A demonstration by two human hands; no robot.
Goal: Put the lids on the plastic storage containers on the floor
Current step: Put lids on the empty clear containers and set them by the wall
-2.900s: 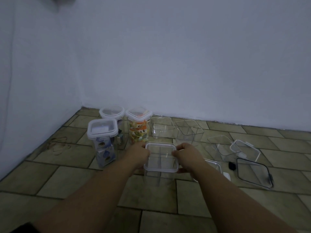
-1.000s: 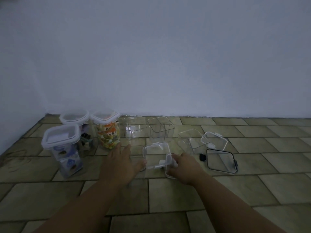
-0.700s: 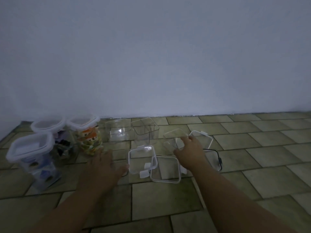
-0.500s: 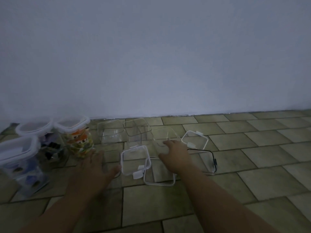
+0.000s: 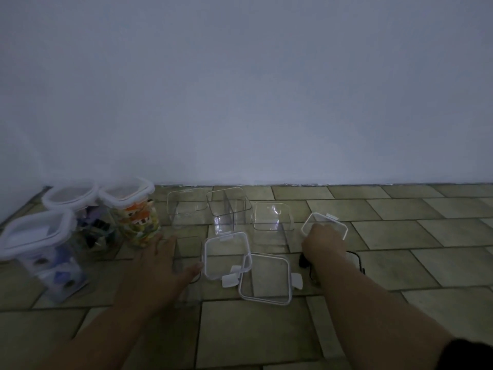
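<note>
My right hand [image 5: 323, 243] lies over the near edge of a white-rimmed lid [image 5: 330, 222] on the floor, fingers curled down onto it. My left hand [image 5: 160, 263] is spread flat and open, its thumb next to a tall clear container topped by a white-rimmed lid [image 5: 226, 253]. Another white-rimmed lid [image 5: 265, 279] lies flat just right of that container. A black-rimmed lid [image 5: 356, 259] shows partly under my right wrist. Three lidless clear containers [image 5: 186, 206] [image 5: 229, 206] [image 5: 272, 217] stand in a row behind.
Three filled, lidded containers stand at the left: one with blue contents [image 5: 34, 244], a round-lidded one [image 5: 70, 196] and one with orange contents [image 5: 133, 212]. A white wall [image 5: 245, 89] rises right behind the row. The tiled floor [image 5: 426, 236] extends to the right.
The view has swung right. My right hand left the lidded container, crossed the flat lid and reached right onto the far white-rimmed lid. My left hand let go and stays spread.
</note>
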